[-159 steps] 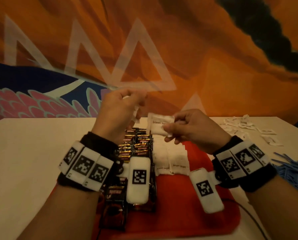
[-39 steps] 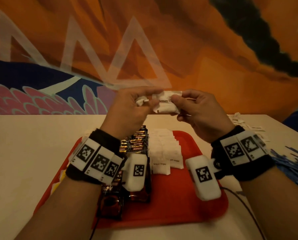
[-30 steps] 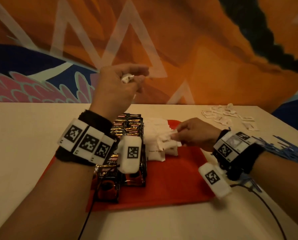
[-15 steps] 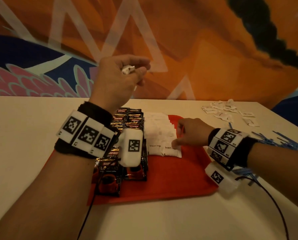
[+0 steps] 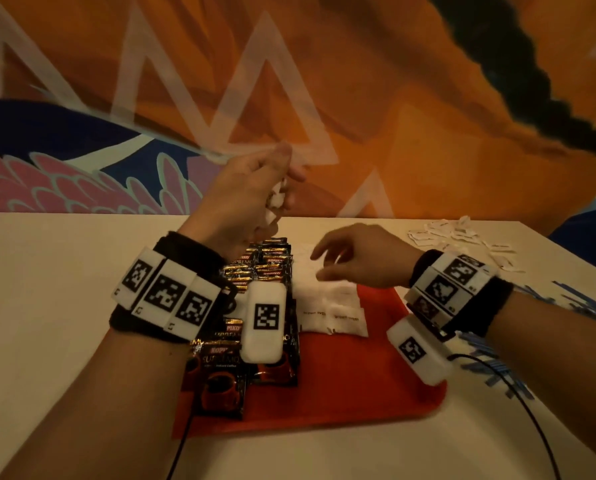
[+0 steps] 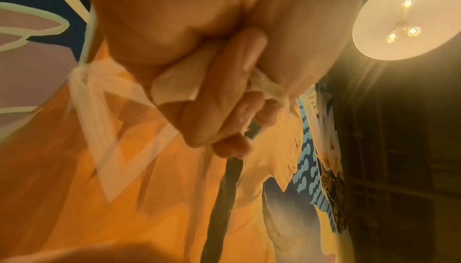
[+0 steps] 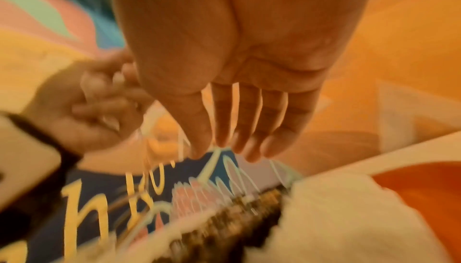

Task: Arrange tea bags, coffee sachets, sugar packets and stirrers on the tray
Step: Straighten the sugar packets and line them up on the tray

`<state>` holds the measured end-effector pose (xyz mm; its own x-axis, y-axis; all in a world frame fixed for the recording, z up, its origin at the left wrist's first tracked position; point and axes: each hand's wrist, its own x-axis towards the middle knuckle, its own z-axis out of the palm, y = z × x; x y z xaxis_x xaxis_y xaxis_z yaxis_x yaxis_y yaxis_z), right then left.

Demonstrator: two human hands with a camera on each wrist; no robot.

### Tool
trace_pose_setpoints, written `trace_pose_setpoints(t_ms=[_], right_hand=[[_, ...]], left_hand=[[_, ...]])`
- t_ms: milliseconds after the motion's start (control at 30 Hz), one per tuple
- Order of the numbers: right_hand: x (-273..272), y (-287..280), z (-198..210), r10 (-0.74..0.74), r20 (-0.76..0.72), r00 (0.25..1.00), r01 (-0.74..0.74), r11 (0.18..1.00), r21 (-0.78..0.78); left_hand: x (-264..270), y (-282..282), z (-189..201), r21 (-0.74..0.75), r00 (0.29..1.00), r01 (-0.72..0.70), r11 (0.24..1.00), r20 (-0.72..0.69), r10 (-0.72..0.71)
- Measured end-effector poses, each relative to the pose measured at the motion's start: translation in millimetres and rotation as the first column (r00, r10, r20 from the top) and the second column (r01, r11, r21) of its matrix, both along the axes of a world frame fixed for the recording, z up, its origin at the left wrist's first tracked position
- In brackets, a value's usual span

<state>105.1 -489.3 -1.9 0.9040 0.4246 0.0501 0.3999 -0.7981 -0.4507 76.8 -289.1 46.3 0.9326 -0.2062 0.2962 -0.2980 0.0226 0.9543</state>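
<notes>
A red tray (image 5: 352,386) lies on the white table. Dark coffee sachets (image 5: 265,268) stand in rows on its left side. White sugar packets (image 5: 327,306) lie in overlapping rows beside them. My left hand (image 5: 255,192) is raised above the tray's far end and grips white sugar packets (image 6: 174,82) in its curled fingers. My right hand (image 5: 355,261) hovers over the sugar rows with straight fingers (image 7: 244,129) and holds nothing. In the right wrist view the sugar packets (image 7: 336,218) and tray (image 7: 424,184) lie below it.
Loose white packets (image 5: 462,237) lie scattered at the table's far right. Blue stirrers (image 5: 490,355) are piled on the table right of the tray. A black cable (image 5: 518,407) runs from my right wrist. A painted wall stands behind the table.
My right hand set a sugar packet down on the row, let go and lifted up toward the left. My left hand lowered slightly, still gripping its packets.
</notes>
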Motion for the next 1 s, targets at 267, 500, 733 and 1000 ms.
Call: trace_pose_setpoints(t_ms=[267, 500, 733, 1000], right_hand=[[-16, 31, 46, 0.001, 0.262, 0.965, -0.201, 0.640, 0.741], [-15, 43, 37, 0.075, 0.235, 0.969, -0.234, 0.586, 0.776], [-14, 42, 37, -0.005, 0.215, 0.977, -0.185, 0.490, 0.852], [-7, 39, 35, -0.200, 0.149, 0.968, -0.066, 0.374, 0.925]], left_hand=[[-4, 3, 3, -0.147, 0.990, 0.090, 0.985, -0.091, -0.104], [-3, 5, 3, -0.103, 0.983, 0.139, 0.985, -0.108, -0.150], [0, 9, 2, -0.054, 0.985, 0.152, 0.987, -0.068, -0.156], [5, 7, -2, -0.014, 0.995, -0.049, 0.999, -0.086, 0.048]])
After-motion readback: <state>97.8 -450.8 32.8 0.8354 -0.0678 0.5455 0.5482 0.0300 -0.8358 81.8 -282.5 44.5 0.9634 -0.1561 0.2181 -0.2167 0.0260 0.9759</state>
